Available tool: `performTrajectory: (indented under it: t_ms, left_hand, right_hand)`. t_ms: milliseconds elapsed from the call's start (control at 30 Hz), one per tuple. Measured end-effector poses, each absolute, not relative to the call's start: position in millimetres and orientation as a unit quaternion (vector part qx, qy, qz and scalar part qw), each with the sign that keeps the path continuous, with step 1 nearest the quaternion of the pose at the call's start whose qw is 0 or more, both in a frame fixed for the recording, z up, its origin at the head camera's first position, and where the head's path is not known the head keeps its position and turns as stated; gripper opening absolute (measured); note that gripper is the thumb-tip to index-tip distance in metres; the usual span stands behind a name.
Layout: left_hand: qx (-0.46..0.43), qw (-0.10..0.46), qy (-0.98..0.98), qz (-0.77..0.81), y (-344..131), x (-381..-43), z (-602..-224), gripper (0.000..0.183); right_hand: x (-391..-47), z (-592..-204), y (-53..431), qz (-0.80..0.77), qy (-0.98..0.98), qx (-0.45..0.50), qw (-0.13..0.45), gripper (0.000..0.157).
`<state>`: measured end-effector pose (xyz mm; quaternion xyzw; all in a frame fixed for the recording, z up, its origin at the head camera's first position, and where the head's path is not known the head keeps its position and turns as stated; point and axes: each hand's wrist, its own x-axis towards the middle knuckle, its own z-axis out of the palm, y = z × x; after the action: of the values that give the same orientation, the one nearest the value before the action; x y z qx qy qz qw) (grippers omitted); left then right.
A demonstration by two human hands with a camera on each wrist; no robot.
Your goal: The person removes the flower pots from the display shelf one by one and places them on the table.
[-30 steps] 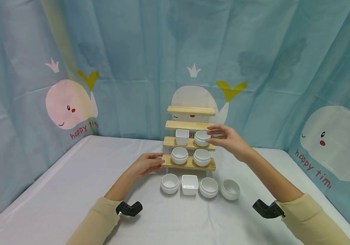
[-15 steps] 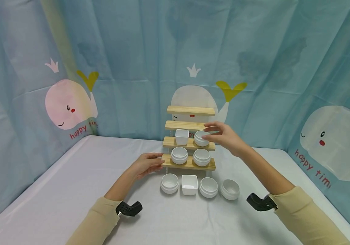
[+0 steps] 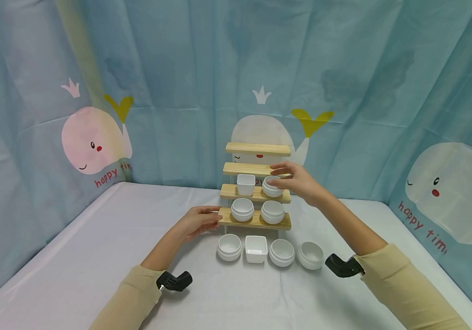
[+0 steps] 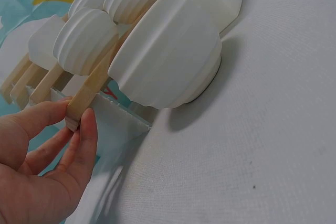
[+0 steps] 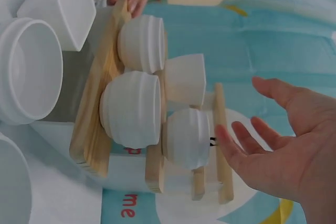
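Observation:
A tiered display rack with pale wooden shelves (image 3: 257,221) stands in the middle of the table. My left hand (image 3: 196,223) pinches the left end of the lowest shelf; the left wrist view shows thumb and fingertips on either side of the board (image 4: 94,83). Two round white bowls (image 3: 242,210) sit on that shelf. The second shelf carries a square white bowl (image 3: 246,184) and a round bowl (image 5: 186,139). Beside this round bowl hovers my right hand (image 5: 283,140), fingers loosely spread and holding nothing; they partly cover the bowl in the head view.
On the white tablecloth before the rack, several bowls line up: a round one (image 3: 229,247), a square one (image 3: 256,249) and further round ones, the last (image 3: 311,255) at right. The two upper shelves (image 3: 258,149) bear nothing visible. A blue whale-print curtain (image 3: 169,91) hangs behind.
My right hand has drifted left and slightly up, over the round bowl on the second shelf. My left hand and the bowls have stayed where they were.

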<state>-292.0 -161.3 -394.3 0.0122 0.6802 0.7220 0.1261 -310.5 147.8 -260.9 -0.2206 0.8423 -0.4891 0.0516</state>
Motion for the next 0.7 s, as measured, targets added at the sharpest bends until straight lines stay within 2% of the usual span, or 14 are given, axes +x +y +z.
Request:
performTrajectory:
  t_ms: [700]
  left_hand:
    - [0.010, 0.126, 0.682, 0.721, -162.2, -291.8, -394.2, 0.053]
  right_hand:
    - [-320.7, -253.4, 128.3, -0.463, 0.859, -0.211, 0.054, 0.061]
